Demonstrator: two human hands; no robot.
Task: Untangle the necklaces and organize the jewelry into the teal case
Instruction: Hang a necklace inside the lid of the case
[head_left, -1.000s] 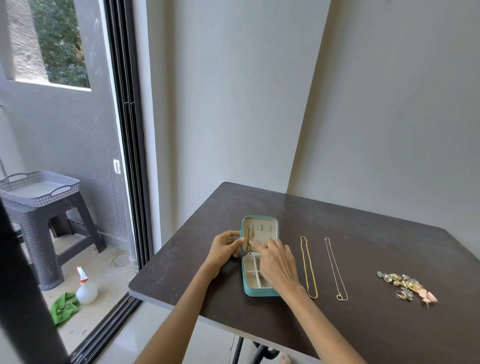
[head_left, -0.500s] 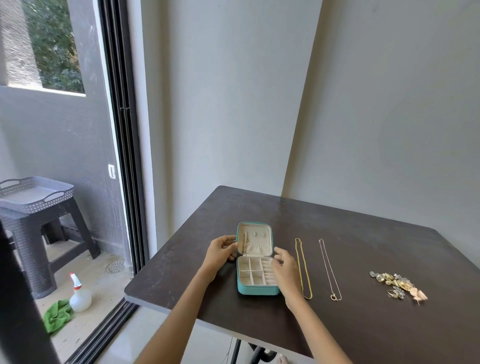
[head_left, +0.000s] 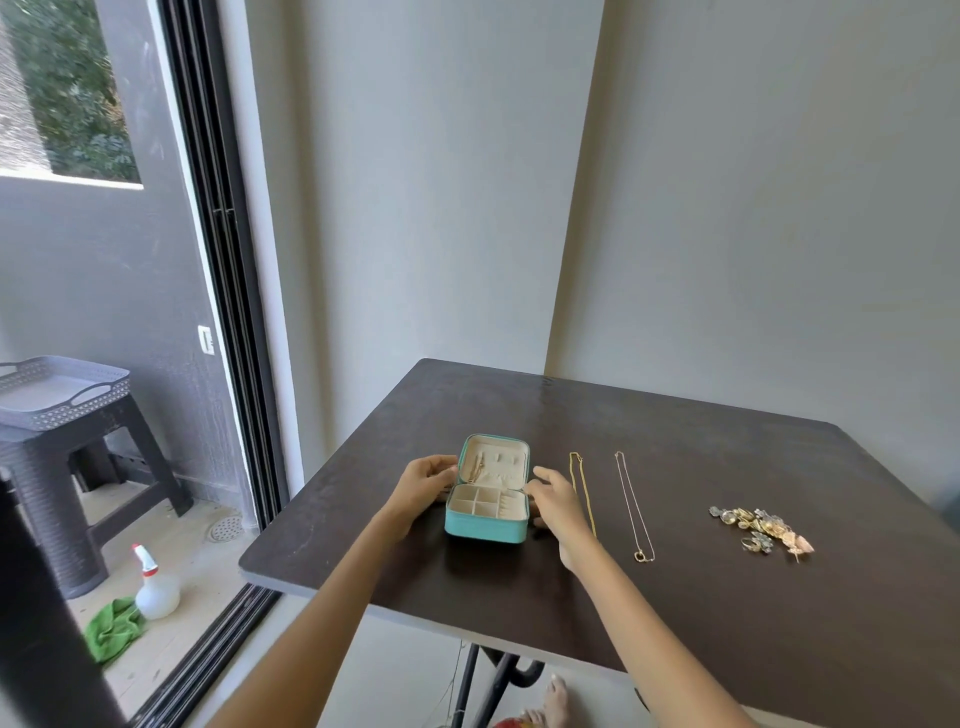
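The dark brown tabletop (head_left: 675, 519) carries everything, and the small teal zip-around jewellery case with the cream lining (head_left: 485, 529) sits open near its left front corner, close enough to that edge that a careless shove could send it over. The left hand (head_left: 422, 486) grips the case's left side at the hinge, fingers curled round it; the right hand (head_left: 555, 501) rests against the right side with fingers loosely spread, though whether it truly pinches the wall I cannot tell. One chain already hangs in the upright lid (head_left: 496, 460), and if the lid tips shut now, I'd expect that chain to slip off and knot. The right wrist lies over the lower end of the straightened yellow gold chain necklace (head_left: 576, 470); dragging the hand back could sweep it into the thin pale chain with the small ring pendant (head_left: 632, 506) just beside it and tangle both again. The heap of gold and silver earrings and rings (head_left: 761, 527) lies well apart, easily scattered.
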